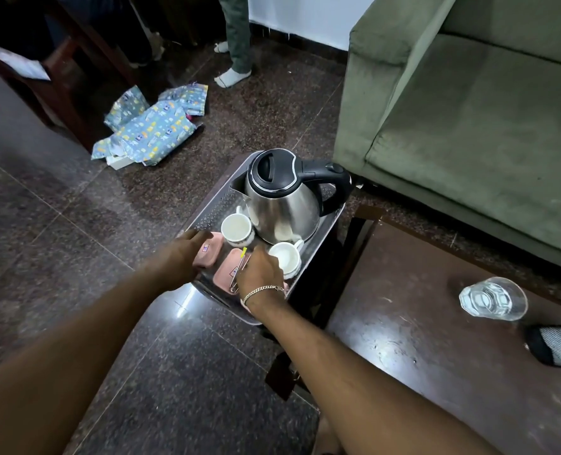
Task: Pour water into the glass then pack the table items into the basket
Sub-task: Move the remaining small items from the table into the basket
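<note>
A dark grey plastic basket (208, 205) stands on the floor beside the table's left end. Inside it are a steel kettle (282, 205) with a black lid and handle, two white cups (236, 228) (285, 257) and two pink cases (211, 249) (228, 270). My left hand (180, 257) is at the basket's left rim, fingers curled over the left pink case. My right hand (262, 270) reaches into the basket's near end over the second pink case, fingers closed on thin metal tongs (239, 267) with a yellow tip. A clear glass (492, 298) with water stands on the brown table (420, 339).
A green sofa (469, 110) is right behind the basket and table. Blue patterned wrapped packages (151, 126) lie on the dark stone floor to the left. A person's socked feet (231, 75) stand at the back. Another socked foot (557, 346) rests at the table's right edge.
</note>
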`<state>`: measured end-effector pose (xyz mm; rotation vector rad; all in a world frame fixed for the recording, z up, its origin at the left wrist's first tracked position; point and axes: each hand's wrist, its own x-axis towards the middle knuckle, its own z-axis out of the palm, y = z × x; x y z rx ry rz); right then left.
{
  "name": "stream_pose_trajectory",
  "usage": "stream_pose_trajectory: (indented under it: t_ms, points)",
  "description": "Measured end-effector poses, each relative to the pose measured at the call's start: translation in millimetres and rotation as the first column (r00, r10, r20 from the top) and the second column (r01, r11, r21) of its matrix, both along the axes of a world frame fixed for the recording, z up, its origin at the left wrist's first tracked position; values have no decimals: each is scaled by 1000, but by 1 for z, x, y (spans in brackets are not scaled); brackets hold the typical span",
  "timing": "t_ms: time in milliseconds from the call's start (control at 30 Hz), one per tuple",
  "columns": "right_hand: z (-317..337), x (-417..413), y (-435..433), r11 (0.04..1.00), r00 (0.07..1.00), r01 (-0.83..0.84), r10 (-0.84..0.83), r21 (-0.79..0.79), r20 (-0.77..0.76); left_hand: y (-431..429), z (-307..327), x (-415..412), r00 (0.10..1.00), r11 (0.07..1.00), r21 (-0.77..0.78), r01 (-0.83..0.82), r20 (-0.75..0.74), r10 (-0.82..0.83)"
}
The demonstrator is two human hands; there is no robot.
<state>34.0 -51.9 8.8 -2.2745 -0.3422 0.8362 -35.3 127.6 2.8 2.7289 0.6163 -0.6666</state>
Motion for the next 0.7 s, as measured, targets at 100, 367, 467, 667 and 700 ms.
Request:
stream_pose_trajectory:
  t_ms: [100, 367, 467, 667, 700]
  points:
    - [3, 0, -12, 1000, 1000, 1, 0, 26, -23, -10, 3, -4, 1000, 1000, 29, 0, 11, 0]
    - [10, 12, -63, 987, 991, 94, -81, 130, -102, -19, 7, -13, 1000, 999, 44, -2, 1, 2]
    - [8, 16, -83, 981, 987, 125, -107, 149, -122, -24, 1, -13, 1000, 999, 50, -5, 12, 4]
    - [1, 17, -116, 967, 975, 190, -166, 168, -145, -37, -4, -9, 997, 996, 89, -31, -71, 38]
    - [-3, 16, -121, 966, 974, 196, -171, 171, -152, -40, -4, -9, 996, 994, 103, -41, -78, 49]
